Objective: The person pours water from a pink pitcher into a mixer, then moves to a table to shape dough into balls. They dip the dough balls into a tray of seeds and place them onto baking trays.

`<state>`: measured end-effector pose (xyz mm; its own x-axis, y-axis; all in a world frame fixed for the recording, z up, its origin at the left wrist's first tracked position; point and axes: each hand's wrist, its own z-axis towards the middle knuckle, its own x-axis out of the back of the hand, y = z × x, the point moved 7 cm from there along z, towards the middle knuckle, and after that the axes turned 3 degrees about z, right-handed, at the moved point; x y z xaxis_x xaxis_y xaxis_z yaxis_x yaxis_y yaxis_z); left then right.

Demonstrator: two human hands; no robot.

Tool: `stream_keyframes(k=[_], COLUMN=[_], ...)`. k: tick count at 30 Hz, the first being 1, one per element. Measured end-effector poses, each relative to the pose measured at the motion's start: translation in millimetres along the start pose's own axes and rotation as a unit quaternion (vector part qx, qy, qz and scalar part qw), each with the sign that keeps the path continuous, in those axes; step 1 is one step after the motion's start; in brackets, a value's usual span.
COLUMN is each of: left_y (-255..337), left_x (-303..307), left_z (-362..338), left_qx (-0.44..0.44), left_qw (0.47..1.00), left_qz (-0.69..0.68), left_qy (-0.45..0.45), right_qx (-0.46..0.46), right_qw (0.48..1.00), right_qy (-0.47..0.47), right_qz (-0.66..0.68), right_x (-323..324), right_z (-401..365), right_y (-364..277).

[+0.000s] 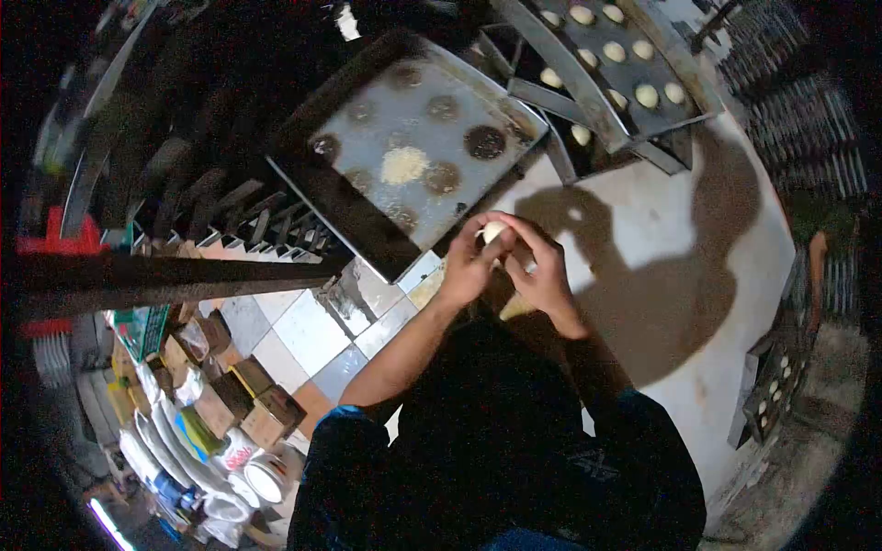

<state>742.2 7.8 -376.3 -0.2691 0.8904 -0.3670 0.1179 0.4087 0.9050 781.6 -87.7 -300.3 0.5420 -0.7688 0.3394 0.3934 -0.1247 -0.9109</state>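
Note:
Both my hands meet at the near corner of a large metal baking tray (317, 219). Fingers of my left hand (467, 266) and my right hand (544, 274) curl around a small white dough ball (494, 231), pinching it between them. A pale, crumbly-looking heap (404, 165) lies near the middle of the tray, among several dark round marks on its worn bottom. Below my right hand, a pale yellowish tip (516, 308) shows partly behind the wrist.
Stacked trays with several dough balls (614, 51) rest at the upper right. Another tray of dough balls (770, 395) stands at the far right. My shadow falls across the white table (661, 275). A dark bar (184, 280) crosses at left, above boxes (271, 413) and bags on a tiled floor.

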Motion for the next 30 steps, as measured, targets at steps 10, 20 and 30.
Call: stream_keyframes(k=[10, 20, 30], left_y=[43.9, -23.8, 9.5], left_x=[213.9, 273.0, 178.0], left_z=[-164.7, -296.9, -207.2], left_qx=[-0.158, -0.099, -0.175], left_qw=[0.918, 0.813, 0.912], left_qz=[0.069, 0.093, 0.179], left_qy=[0.356, 0.566, 0.324], right_qx=[0.061, 0.137, -0.191], right_qw=[0.982, 0.926, 0.816], right_qy=[-0.167, -0.255, -0.146], right_qz=[-0.070, -0.244, 0.526], right_x=[-133.1, -207.2, -58.1], right_z=[117.5, 133.6, 41.0], right_y=[44.9, 56.8, 7.3])
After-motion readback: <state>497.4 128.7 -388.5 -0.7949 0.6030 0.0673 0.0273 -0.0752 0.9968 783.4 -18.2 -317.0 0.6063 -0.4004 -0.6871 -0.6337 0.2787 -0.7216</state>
